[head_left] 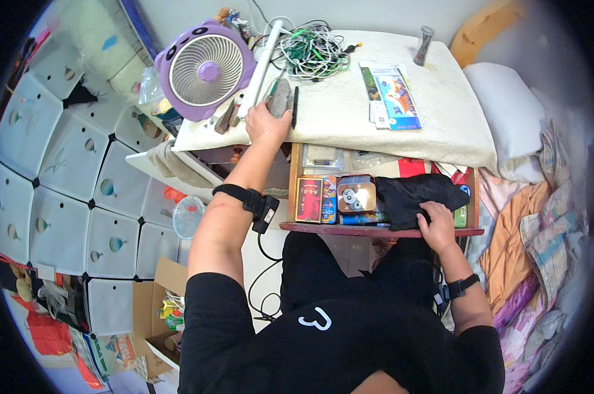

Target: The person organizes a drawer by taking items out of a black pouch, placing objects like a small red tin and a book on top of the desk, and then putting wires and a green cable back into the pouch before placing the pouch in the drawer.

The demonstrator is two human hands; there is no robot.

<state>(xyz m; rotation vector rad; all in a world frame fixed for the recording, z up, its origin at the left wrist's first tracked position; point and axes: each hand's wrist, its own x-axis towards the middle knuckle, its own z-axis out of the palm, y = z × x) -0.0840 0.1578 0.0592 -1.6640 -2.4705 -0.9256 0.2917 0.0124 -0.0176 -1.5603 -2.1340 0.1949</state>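
Observation:
My left hand [267,123] is at the front left of the cloth-covered table [336,113], its fingers at the near end of a grey, clear-looking pouch [279,98]; whether it grips the pouch cannot be told. A black pen [295,107] lies just right of it, and a long white tube [261,69] just left. My right hand [437,224] rests on a black cloth item [415,197] at the front of the open drawer [297,227]. In the drawer, left of the cloth, are a panda-pattern tin [357,194] and a red box [309,199].
A purple fan [208,71] stands at the table's left, beside a tangle of cables [314,51]. Leaflets [395,101] and a metal cylinder [423,46] are on the right. White cube storage [63,162] stands far left, above an open cardboard box [146,315]; fabrics [519,236] lie right.

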